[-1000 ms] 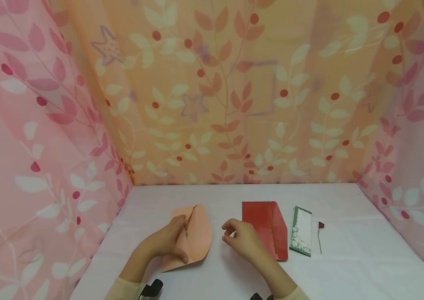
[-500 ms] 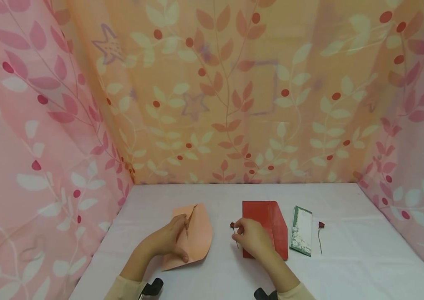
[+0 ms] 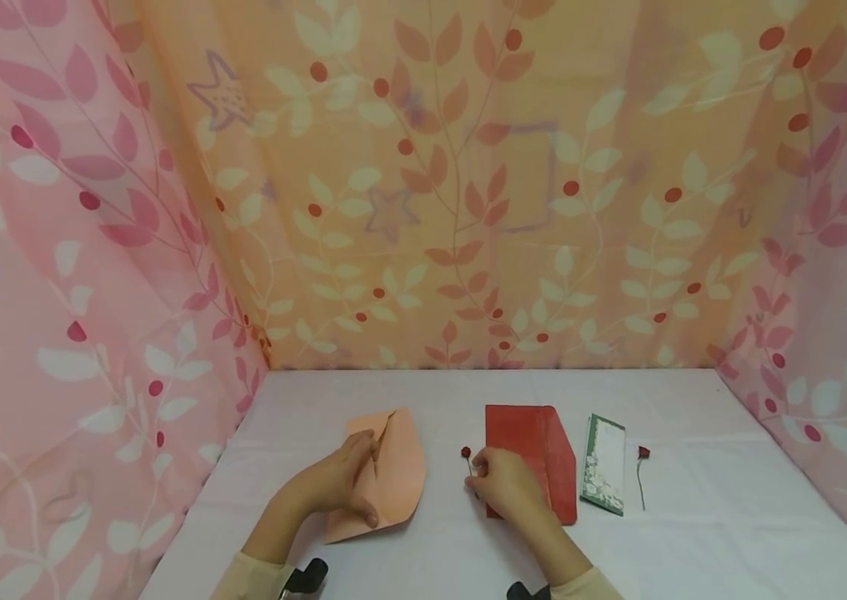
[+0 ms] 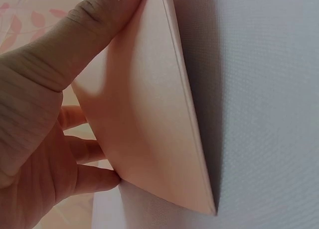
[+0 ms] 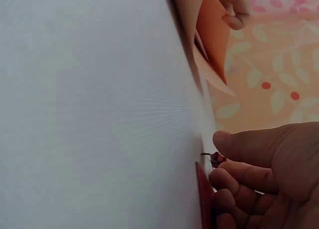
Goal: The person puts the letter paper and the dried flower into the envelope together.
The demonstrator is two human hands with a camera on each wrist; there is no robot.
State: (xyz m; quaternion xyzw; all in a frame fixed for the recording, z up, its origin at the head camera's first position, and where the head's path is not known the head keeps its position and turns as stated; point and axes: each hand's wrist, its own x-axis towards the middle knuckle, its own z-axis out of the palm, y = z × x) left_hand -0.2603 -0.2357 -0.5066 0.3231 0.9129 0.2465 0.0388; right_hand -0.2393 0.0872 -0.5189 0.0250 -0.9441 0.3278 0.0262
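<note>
My left hand grips a peach envelope, its thumb across the paper and its other fingers by the opposite edge. The left wrist view shows the envelope tilted up off the white cloth. My right hand is over the left part of a red envelope, its fingers loosely bent. Just left of its fingertips lies a small red rose on a thin stem. In the right wrist view a gap separates thumb and index finger, with the rose seen behind it.
Right of the red envelope lies a white card with a green floral border. Beside it is a second small red rose with a thin stem. Leaf-patterned curtains stand behind and at both sides of the white table.
My right hand has moved to the right onto the red envelope, and a rose now shows where that hand was. My left hand has stayed on the peach envelope.
</note>
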